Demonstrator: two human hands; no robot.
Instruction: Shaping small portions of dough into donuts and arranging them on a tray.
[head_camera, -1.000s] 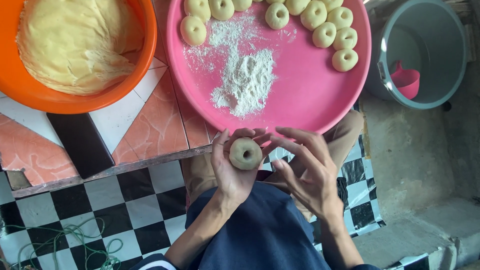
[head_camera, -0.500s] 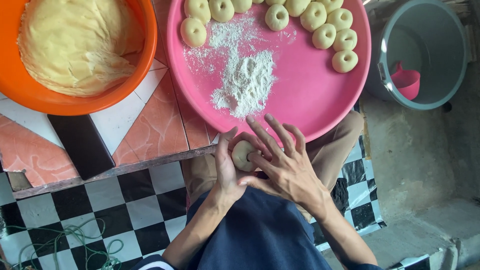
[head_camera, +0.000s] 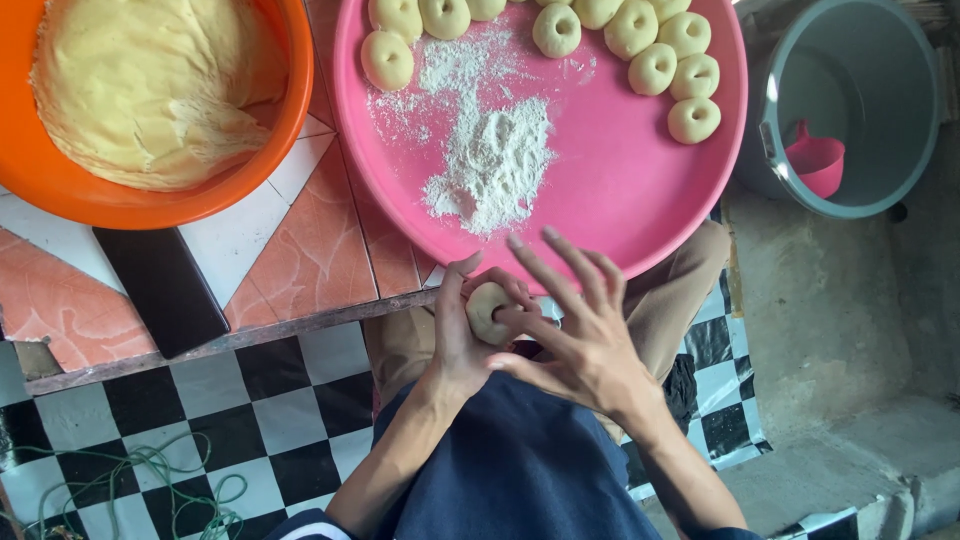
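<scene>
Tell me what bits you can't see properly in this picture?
Head view only:
- Pale round dough piece: partly covered by the right hand and cupped in the left hand, so its full shape is hidden.
- Orange plastic bowl of yellow dough: cut off by the top and left edges.
- Round pink plastic tray: its far rim and some dough rings are cut off at the top.
- Grey bucket: its bottom is shadowed.

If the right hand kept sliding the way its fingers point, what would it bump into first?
The right hand points up-left over the dough piece. Going on, it would probably meet the pink tray's rim, then the flour pile; depth is unclear.
</scene>
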